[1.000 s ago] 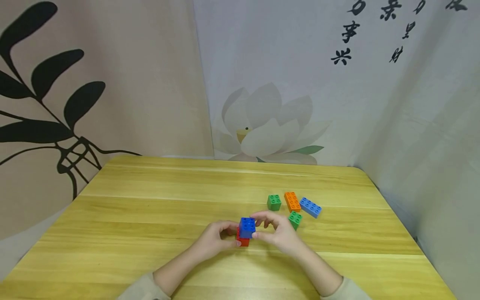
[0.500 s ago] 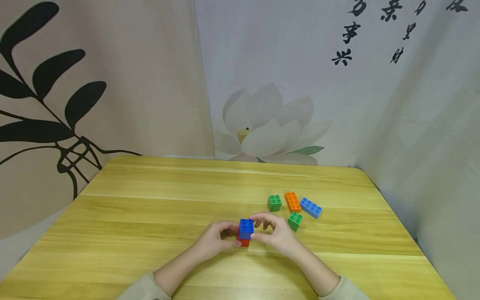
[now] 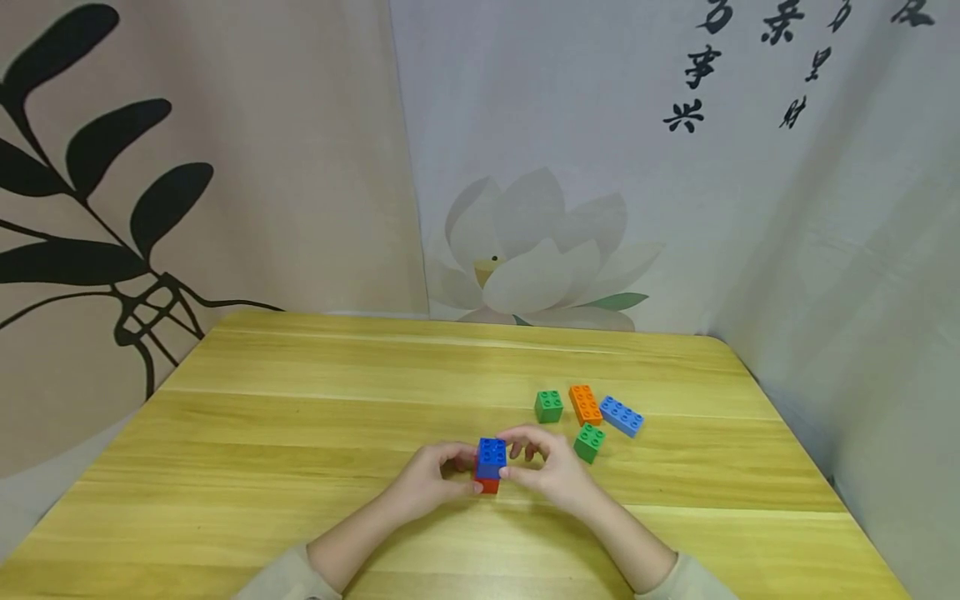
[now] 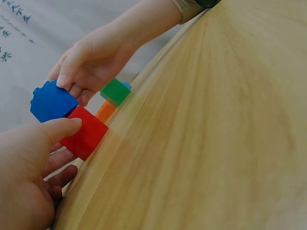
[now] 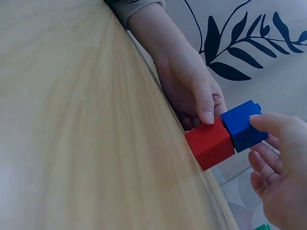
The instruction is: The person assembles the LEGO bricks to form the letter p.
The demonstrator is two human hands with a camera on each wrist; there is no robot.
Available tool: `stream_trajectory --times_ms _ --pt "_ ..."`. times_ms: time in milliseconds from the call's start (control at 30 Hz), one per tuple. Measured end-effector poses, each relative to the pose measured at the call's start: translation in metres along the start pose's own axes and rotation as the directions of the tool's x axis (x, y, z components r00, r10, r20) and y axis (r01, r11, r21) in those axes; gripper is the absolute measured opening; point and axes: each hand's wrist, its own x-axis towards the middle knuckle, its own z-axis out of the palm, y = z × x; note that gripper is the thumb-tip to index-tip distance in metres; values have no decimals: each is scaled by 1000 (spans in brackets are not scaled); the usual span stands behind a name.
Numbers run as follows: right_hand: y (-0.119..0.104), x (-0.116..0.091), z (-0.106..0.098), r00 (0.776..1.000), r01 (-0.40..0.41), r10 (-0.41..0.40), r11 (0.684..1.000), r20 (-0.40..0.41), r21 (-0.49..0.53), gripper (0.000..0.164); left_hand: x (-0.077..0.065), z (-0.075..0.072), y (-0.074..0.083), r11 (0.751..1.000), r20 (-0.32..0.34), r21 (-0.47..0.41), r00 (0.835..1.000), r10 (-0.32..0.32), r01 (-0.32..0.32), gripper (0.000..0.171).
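Near the middle of the table, a blue toy building brick (image 3: 492,455) sits over a red toy building brick (image 3: 487,486), studs facing up. My left hand (image 3: 429,479) pinches the red brick between thumb and fingers; its thumb lies on the near side of the brick in the left wrist view. From the other side, my right hand (image 3: 551,471) pinches the blue brick. In the right wrist view a narrow gap shows between the blue brick (image 5: 243,125) and the red brick (image 5: 211,143). The far fingertips of both hands are partly hidden behind the bricks.
Beyond my right hand lie a green brick (image 3: 549,407), an orange brick (image 3: 585,404), a lighter blue brick (image 3: 622,416) and a second green brick (image 3: 589,442). The wooden table (image 3: 300,392) ends at a printed curtain (image 3: 330,167) behind it.
The blue brick has shifted slightly left and down, lining up more closely over the red brick, with my right hand moving along. My left hand and the red brick stay almost still.
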Motion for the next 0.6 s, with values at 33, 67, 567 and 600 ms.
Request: stream_trajectory --times_ms 33,67,567,600 --pt "0 0 0 1000 -2 2 1000 0 0 35 0 0 0 1000 0 0 1000 -1 1 32" --pt "1 0 0 1000 -1 1 1000 0 4 34 0 0 0 1000 1 -2 1000 -2 2 32" --pt "35 8 5 1000 15 -15 999 -17 -34 34 1 1 0 1000 -13 3 1000 -8 8 28" --pt "34 9 5 999 29 -29 999 -18 -36 34 1 1 0 1000 -13 4 1000 -9 9 27"
